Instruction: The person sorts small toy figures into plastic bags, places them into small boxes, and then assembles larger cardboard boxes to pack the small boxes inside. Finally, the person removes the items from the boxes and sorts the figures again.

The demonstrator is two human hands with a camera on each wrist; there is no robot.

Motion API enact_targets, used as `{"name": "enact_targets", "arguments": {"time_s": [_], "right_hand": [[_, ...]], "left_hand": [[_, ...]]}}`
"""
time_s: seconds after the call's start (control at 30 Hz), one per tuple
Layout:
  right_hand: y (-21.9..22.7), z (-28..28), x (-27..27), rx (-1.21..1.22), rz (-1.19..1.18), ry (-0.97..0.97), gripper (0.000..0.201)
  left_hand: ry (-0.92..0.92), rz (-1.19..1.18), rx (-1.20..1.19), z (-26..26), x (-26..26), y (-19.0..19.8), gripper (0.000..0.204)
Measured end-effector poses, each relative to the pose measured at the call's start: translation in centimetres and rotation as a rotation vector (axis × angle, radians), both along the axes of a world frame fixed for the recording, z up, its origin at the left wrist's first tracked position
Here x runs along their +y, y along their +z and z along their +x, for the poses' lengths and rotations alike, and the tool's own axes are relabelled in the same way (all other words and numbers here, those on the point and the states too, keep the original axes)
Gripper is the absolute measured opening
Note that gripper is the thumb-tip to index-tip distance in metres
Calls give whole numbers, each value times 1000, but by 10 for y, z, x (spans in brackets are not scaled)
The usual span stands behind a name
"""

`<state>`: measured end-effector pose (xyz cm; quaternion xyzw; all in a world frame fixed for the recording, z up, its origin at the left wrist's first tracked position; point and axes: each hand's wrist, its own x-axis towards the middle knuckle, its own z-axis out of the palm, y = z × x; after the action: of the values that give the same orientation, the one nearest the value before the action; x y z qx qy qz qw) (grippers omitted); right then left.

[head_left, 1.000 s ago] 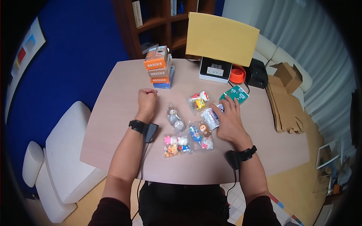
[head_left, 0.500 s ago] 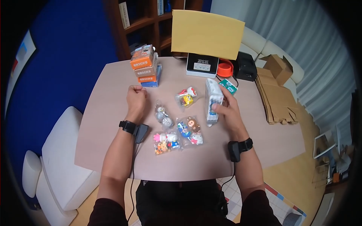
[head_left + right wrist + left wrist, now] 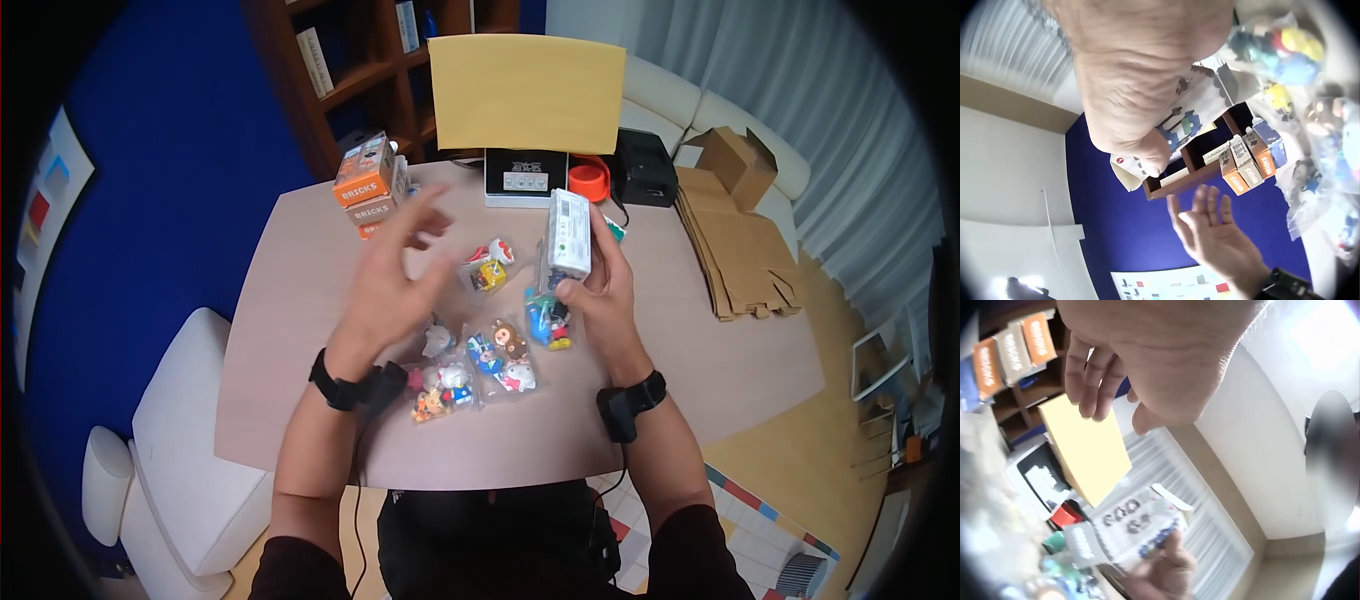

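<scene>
My right hand grips a white printed box, raised on end above the table, thumb across its near side. In the left wrist view, printing shows on the box's broad face. Right below the box lies a clear bag of blue, red and yellow toy figures. My left hand, blurred, hovers over the left part of the table with fingers loosely spread and nothing in them. More bagged figures lie between the hands: one red and yellow bag, a brown and blue one, and a pink and orange one. A grey bagged figure is partly covered by the left hand.
Stacked brick boxes stand at the table's back left. At the back are a black and white device under a yellow board, a red ring-shaped object and a black device. Flattened cardboard lies along the right edge.
My right hand has picked up the white box from the table and turned it upright; a bag of figures now shows below it. My left hand has risen from the table, moved inward and uncurled.
</scene>
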<state>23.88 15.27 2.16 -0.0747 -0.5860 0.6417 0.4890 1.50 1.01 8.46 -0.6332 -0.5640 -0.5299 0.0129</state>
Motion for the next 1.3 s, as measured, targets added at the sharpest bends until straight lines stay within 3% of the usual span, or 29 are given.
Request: {"name": "enact_targets", "arguments": {"time_s": [0.13,0.2,0.27,0.43,0.63,0.87,1.03,1.3], "right_hand": [[-1,-4,-10,-93,236,-148,105],[7,-5,-14,-89,339,-236,100],[15,-2,-20,-326,749,-571,93],[9,-6,-22,-262,812,-662,87],[7,-9,-25,-256,848,-738,92],[5,-9,-33,-252,784,-669,96],[2,-8,-35,-303,723,-585,97],[-10,-16,-38,-84,702,-568,93]], "left_hand": [[-80,-117,24,48,0,26,53],[-149,-270,-261,58,4,27,52],[-143,-242,-297,63,9,17,48],[-125,-158,-397,62,14,2,35],[-98,-78,-323,67,10,6,28],[-18,73,-112,74,5,10,29],[-133,40,-126,69,3,13,31],[-165,168,-110,87,-11,11,26]]}}
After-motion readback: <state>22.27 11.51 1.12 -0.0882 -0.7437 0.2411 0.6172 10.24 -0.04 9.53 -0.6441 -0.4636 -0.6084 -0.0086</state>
